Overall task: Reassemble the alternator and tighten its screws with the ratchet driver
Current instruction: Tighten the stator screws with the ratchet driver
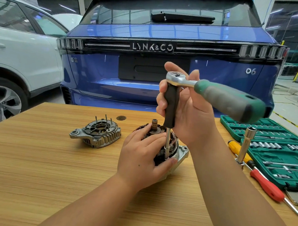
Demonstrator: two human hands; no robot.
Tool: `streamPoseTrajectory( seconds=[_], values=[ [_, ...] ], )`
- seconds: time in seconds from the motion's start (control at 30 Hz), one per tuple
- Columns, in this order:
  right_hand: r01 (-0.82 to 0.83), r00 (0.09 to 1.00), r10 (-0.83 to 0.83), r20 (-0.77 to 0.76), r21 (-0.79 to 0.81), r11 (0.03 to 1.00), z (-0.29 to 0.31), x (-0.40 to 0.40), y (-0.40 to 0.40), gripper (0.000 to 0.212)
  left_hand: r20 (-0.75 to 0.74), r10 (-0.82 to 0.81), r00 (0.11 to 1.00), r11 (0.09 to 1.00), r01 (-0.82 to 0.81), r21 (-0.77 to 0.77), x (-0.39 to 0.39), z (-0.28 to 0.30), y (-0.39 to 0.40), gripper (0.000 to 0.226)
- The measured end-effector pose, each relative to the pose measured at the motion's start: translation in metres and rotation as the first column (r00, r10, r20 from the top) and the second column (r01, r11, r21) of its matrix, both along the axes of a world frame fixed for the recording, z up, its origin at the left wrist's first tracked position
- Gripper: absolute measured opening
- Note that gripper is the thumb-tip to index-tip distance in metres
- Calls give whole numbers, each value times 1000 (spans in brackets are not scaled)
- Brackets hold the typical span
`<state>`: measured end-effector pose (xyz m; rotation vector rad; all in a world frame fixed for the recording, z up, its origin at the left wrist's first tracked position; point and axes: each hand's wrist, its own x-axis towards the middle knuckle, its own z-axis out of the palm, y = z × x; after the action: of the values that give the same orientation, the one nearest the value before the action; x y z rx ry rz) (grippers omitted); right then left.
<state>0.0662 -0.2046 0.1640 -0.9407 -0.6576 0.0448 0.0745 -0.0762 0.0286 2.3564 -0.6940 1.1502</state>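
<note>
The alternator body (180,155), with copper windings and a rotor shaft (154,125) sticking up, stands on the wooden table (52,158). My left hand (141,158) grips its near side, thumb by the socket tip. My right hand (186,107) holds the black extension grip (170,105) of the ratchet driver upright, its steel shaft (167,142) reaching down onto the alternator's rim. The ratchet's head (177,77) sits on top and its green-grey handle (229,101) points right. The alternator's separate rear cover (96,133), with studs pointing up, lies to the left.
A green socket-set case (275,151) lies open at the table's right edge. Beside it are a yellow-handled screwdriver (238,150), a red-handled screwdriver (267,186) and an upright long socket (246,145). A blue car's rear (148,68) stands just beyond the table, a white car (15,57) to the left.
</note>
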Motion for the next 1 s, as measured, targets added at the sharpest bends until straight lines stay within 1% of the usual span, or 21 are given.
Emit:
streamPoseTrajectory(
  seconds=[0.03,0.07,0.13,0.17,0.2,0.23,0.27,0.3,0.33,0.37,0.43,0.47,0.5,0.57,0.63,0.7,0.73,0.83,0.9,1.0],
  values=[
    [59,998,-59,-9,16,998,0,0,1,39,-11,8,1000,1000,-8,6,0,0,0,51],
    [163,987,-163,4,13,987,-1,0,2,33,-27,19,999,1000,-18,15,-1,1,0,52],
    [399,917,-397,35,-48,916,-1,2,0,18,-52,35,998,999,-33,27,-2,2,-1,53],
    [447,894,-447,22,-78,891,0,4,-2,16,-52,37,998,999,-36,25,-2,2,-1,53],
    [418,907,-420,-5,-99,903,1,6,-5,16,-49,36,998,999,-35,22,-3,3,-1,53],
    [317,946,-322,-34,-99,943,0,7,-9,14,-47,33,998,999,-33,18,-3,3,-1,53],
    [185,980,-189,-54,-71,980,0,7,-11,15,-45,30,999,999,-29,14,-4,3,0,53],
    [76,996,-77,-38,-30,997,0,6,-11,21,-42,27,999,1000,-27,13,-3,4,0,53],
    [24,1000,-23,18,-12,1000,-2,5,-10,29,-41,27,999,1000,-27,13,-3,3,0,53],
    [38,994,-36,105,-20,999,-5,5,-8,35,-41,28,999,1000,-27,15,-3,3,0,53],
    [173,949,-149,278,-64,983,-7,3,1,40,-37,24,999,1000,-24,16,-3,2,0,52],
    [208,931,-172,322,-78,975,-7,3,4,40,-27,21,999,1000,-21,13,-3,2,0,52],
    [208,928,-171,331,-79,975,-8,3,6,39,-12,18,1000,1000,-18,10,-3,2,0,51],
    [185,939,-157,308,-64,981,-10,3,6,42,37,10,999,1000,-10,0,-3,3,-1,47],
    [97,960,-85,265,-33,995,-11,4,2,46,70,6,998,1000,-5,-10,-2,2,0,45],
    [-27,974,25,227,5,1000,-10,4,-1,43,49,18,999,1000,-18,-2,-2,1,0,46],
    [-49,977,45,207,13,999,-9,4,-2,40,33,23,999,1000,-23,3,-2,0,0,48],
    [-3,979,7,204,-23,1000,-8,4,-3,34,10,20,1000,1000,-20,2,-2,1,0,49],
    [71,977,-59,204,-53,996,-8,2,-2,32,13,17,1000,1000,-17,-4,-2,2,-1,49],
    [153,977,-141,157,-64,986,-6,0,1,30,25,22,999,1000,-22,-2,-3,2,-1,48]
  ],
)
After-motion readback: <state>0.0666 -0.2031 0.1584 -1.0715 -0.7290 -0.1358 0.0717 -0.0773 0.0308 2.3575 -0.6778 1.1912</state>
